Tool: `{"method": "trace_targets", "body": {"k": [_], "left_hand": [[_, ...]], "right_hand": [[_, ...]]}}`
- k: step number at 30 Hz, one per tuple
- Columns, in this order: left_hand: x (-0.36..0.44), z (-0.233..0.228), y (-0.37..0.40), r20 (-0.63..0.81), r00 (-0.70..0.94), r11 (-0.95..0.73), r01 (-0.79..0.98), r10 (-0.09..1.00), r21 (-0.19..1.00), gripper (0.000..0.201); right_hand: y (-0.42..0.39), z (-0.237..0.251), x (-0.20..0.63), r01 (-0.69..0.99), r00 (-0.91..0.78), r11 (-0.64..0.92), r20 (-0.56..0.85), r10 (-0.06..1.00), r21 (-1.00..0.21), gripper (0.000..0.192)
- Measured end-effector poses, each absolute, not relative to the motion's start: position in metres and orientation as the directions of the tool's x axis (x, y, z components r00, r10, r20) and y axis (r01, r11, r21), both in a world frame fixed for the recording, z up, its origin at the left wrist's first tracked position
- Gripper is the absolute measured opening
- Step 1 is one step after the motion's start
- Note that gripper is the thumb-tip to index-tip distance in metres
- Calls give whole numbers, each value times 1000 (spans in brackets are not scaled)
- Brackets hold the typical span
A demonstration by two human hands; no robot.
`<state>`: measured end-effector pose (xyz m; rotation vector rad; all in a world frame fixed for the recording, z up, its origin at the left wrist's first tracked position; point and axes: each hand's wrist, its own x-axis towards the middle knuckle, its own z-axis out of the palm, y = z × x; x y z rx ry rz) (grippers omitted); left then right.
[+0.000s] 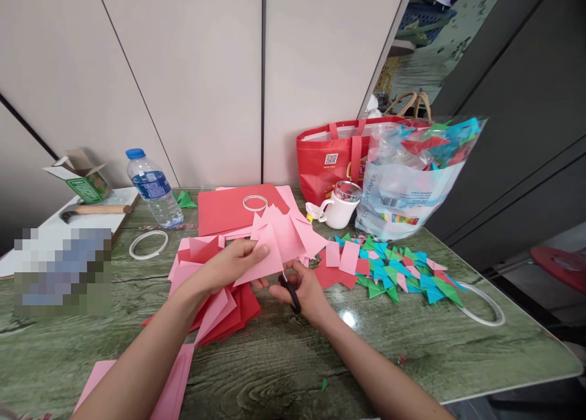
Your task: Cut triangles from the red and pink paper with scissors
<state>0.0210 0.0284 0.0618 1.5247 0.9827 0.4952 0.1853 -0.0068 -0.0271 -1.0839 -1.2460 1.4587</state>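
Note:
My left hand [240, 262] pinches a folded sheet of pink paper [268, 258] near the middle of the table, thumb on top. My right hand [304, 289] is closed round the black handles of a pair of scissors [290, 290]. The blades meet the lower edge of the pink paper and are mostly hidden by it. Behind the held sheet lie more folded pink papers [287, 232]. Under my left wrist is a loose heap of red folded papers [245, 310] and pink ones. Two small pink rectangles [350, 258] rest on red pieces to the right.
Many green, blue and red folded triangles [389, 270] spread across the right side. Behind them stand a plastic bag of folded paper [405, 194], a white mug [341, 209] and a red tote bag [318, 170]. A water bottle [155, 191], a tape roll [149, 245] and a hammer [98, 209] lie left.

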Motion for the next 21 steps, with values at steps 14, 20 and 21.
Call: {"method": "trace_targets", "body": {"k": [14, 20, 21], "left_hand": [[30, 64, 24, -214, 548, 59, 287, 809, 956, 39], [25, 63, 27, -227, 511, 84, 287, 829, 954, 40], [24, 64, 27, -229, 506, 82, 295, 831, 952, 41]], "right_hand": [[-10, -17, 188, -237, -334, -88, -4, 943, -968, 52], [-8, -17, 190, -307, -366, -111, 10, 930, -945, 44], [-8, -17, 189, -311, -354, -102, 15, 935, -945, 41]]}}
